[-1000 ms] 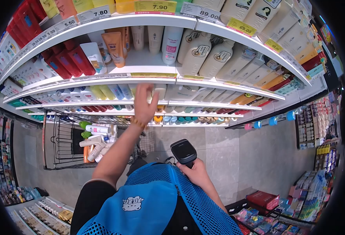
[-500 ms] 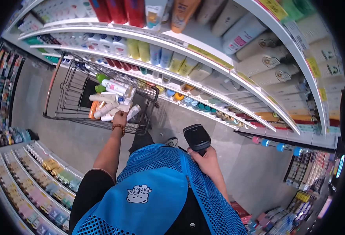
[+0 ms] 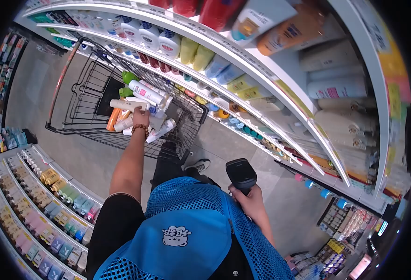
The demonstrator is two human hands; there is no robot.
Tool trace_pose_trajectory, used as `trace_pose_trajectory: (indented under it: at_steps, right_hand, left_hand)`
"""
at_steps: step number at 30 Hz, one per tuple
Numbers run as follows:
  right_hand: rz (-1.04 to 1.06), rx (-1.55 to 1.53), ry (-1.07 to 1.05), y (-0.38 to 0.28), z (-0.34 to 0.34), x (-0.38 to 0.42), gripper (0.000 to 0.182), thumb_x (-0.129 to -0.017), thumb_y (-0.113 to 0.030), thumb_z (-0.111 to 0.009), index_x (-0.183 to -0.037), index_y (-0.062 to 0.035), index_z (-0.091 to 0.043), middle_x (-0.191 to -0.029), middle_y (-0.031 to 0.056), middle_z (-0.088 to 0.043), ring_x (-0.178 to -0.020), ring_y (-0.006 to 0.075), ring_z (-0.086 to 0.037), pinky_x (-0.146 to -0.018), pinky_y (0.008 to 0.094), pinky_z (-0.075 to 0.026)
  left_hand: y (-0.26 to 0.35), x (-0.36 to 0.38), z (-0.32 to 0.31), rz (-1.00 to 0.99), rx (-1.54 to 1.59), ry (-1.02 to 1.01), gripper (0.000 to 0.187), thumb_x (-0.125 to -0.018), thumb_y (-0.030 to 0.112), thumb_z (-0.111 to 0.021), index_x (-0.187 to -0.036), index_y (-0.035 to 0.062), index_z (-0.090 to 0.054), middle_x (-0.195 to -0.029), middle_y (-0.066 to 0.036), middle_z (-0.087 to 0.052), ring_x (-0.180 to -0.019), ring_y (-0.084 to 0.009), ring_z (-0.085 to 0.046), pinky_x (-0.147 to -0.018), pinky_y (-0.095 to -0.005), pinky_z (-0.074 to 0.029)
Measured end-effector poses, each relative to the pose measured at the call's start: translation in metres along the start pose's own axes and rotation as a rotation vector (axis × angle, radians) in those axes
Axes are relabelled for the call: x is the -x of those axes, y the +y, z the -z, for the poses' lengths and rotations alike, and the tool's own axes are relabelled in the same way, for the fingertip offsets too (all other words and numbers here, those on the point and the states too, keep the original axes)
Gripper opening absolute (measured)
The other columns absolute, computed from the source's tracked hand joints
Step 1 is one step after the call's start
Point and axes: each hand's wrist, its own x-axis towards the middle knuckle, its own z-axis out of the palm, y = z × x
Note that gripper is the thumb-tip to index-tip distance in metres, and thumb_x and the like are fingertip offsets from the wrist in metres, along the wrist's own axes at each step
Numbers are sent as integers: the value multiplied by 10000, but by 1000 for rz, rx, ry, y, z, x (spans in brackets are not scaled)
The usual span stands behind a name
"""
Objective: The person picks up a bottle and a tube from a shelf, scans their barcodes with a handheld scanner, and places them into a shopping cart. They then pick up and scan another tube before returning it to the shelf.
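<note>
Inside a black wire shopping cart (image 3: 82, 122) lies a pile of bottles, white, beige, orange and green. My left hand (image 3: 140, 118), with a beaded bracelet at the wrist, reaches into the pile and touches the end of a beige bottle (image 3: 124, 104); whether the fingers grip it is hard to tell. A white bottle with a pink label (image 3: 146, 92) lies just beyond. My right hand (image 3: 248, 197) is wrapped round the handle of a black handheld scanner (image 3: 241, 173), held up in front of the blue vest (image 3: 187, 219).
Shelves (image 3: 243, 70) full of bottles curve across the top and right. Lower left stands another shelf (image 3: 42, 205) with small packs. Grey floor (image 3: 215, 140) shows between the cart and the right shelves. A shoe (image 3: 199, 164) is below the cart's near end.
My left hand has moved up and deeper into the pile, to the beige bottle. The view has shifted, and the scanner appears slightly lower and further right.
</note>
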Motion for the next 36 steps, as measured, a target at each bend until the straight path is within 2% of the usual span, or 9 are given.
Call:
trace_pose_trajectory:
  at_steps: [3,4,7,12,18,21,25,29,36]
  right_hand:
    - [-100,49,-30,-22,-11,-15,152,-875,-144,-695,-948,-11,-691,-725,17,-645,-612,86,-578,-569,248,-455]
    - [-205,59,-47,-32,-14,-20,193,-854,-139,-736,-970,5,-681,-816,37,-682,-749,96,-596,-695,272,-485]
    - [-285,86,-32,-42,-31,-35,175,-863,-152,-738,-958,-13,-688,-801,24,-679,-734,87,-592,-678,270,-483]
    - [-387,161,-5,-51,-49,-46,168,-885,-184,-721,-940,-26,-697,-732,16,-662,-657,96,-597,-621,271,-483]
    - [-494,168,80,-77,-64,-49,195,-894,-205,-697,-941,-16,-706,-715,41,-663,-644,106,-610,-611,277,-480]
    - [-483,258,88,-89,-77,-54,196,-892,-200,-696,-949,-13,-704,-720,41,-661,-648,105,-605,-618,278,-481]
    - [-439,269,60,-86,-78,-52,189,-889,-190,-697,-957,-14,-702,-722,32,-656,-650,104,-599,-623,280,-481]
    - [-396,264,70,-83,-81,-55,176,-887,-180,-698,-955,-18,-702,-718,25,-649,-648,102,-596,-617,279,-479]
    - [-241,93,-22,-70,-78,-68,152,-882,-167,-707,-900,-21,-667,-701,1,-627,-640,85,-570,-590,270,-457]
  left_hand:
    - [21,-25,2,-52,-39,-39,564,-815,197,-705,-1297,-18,-508,-1169,-220,-637,-1097,-355,-619,-937,-409,-493]
    - [14,-43,-8,-44,-11,-16,586,-812,190,-710,-1311,-28,-493,-1189,-231,-626,-1108,-362,-615,-949,-409,-489]
    - [11,-84,-25,28,46,49,715,-787,218,-746,-1332,-104,-413,-1224,-303,-590,-1146,-382,-596,-995,-396,-464]
    - [-4,-134,-51,408,253,-34,980,-764,362,-795,-1363,-199,-260,-1315,-294,-552,-1214,-355,-567,-1039,-349,-431]
    - [-40,-177,-102,501,155,-114,1070,-709,446,-844,-1364,-189,-285,-1292,-290,-565,-1199,-341,-581,-1018,-341,-447]
    - [-21,-177,-85,617,214,-215,1086,-698,489,-845,-1371,-166,-301,-1265,-265,-591,-1192,-331,-586,-1004,-331,-455]
    - [-1,-162,-64,694,277,-208,1002,-689,494,-822,-1349,-140,-414,-1274,-243,-601,-1174,-306,-594,-999,-359,-459]
    - [-22,-129,-58,637,1173,-230,741,-783,342,-756,-1322,-77,-468,-1190,-176,-625,-1081,-303,-623,-937,-412,-507]
    - [41,-12,38,657,1356,-485,471,-915,287,-598,-1252,-22,-484,-1032,-174,-633,-878,-284,-658,-813,-427,-560]
